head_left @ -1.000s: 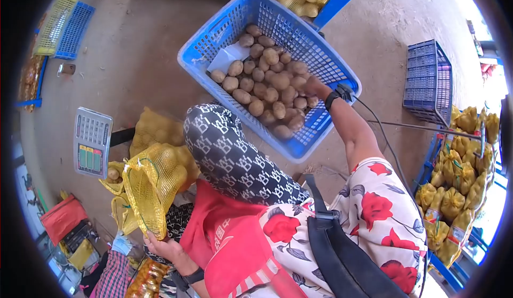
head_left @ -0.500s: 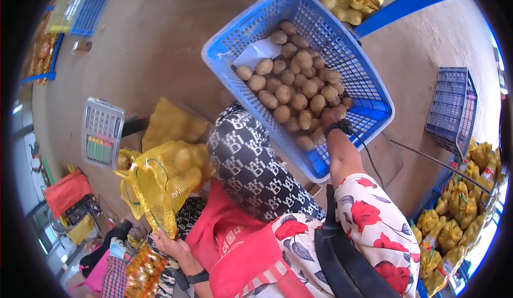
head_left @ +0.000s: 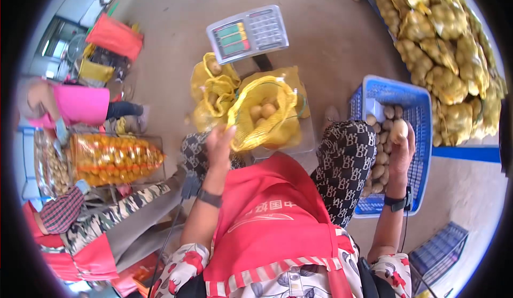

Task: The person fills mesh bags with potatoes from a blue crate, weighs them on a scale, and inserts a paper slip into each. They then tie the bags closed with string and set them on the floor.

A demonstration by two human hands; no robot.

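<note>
My left hand (head_left: 219, 144) is closed on the near left rim of a yellow mesh bag (head_left: 247, 133), whose mouth is open with a few potatoes inside. The bag stands on a scale platform (head_left: 291, 151) in front of me. Over the blue basket (head_left: 422, 153), on the right, my right hand (head_left: 403, 148) is wrapped round a pale potato (head_left: 398, 130). Several brown potatoes (head_left: 380, 159) lie in the basket, next to a piece of white paper (head_left: 373, 107).
The scale display (head_left: 248, 33) rises beyond the bag, beside smaller yellow bags (head_left: 214, 87). Filled mesh bags (head_left: 441, 47) are piled at upper right. Two people, one in pink (head_left: 80, 104), are by orange-filled bags (head_left: 115, 159) at left. An empty-looking blue crate (head_left: 441, 250) is lower right.
The view has swung left towards the scale. My right hand has come up from among the potatoes with one in it. My left hand now holds the bag's mouth open over the platform.
</note>
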